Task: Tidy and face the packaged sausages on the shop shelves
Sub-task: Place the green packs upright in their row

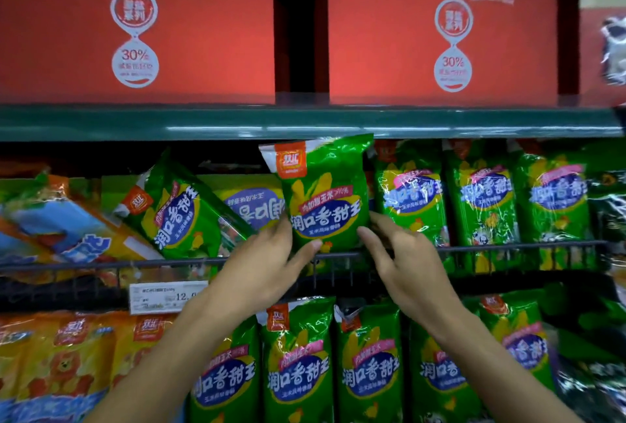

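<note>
A green sausage pack stands upright on the middle shelf, front facing out, behind the black wire rail. My left hand grips its lower left edge, and my right hand holds its lower right edge. To its left a second green pack leans tilted, and behind it a pack lies upside down. Three upright green packs stand in a row to the right.
Red cartons fill the top shelf above a green shelf edge. Orange and blue packs lie slumped at the left. A lower shelf holds green packs and orange packs. A price tag hangs on the rail.
</note>
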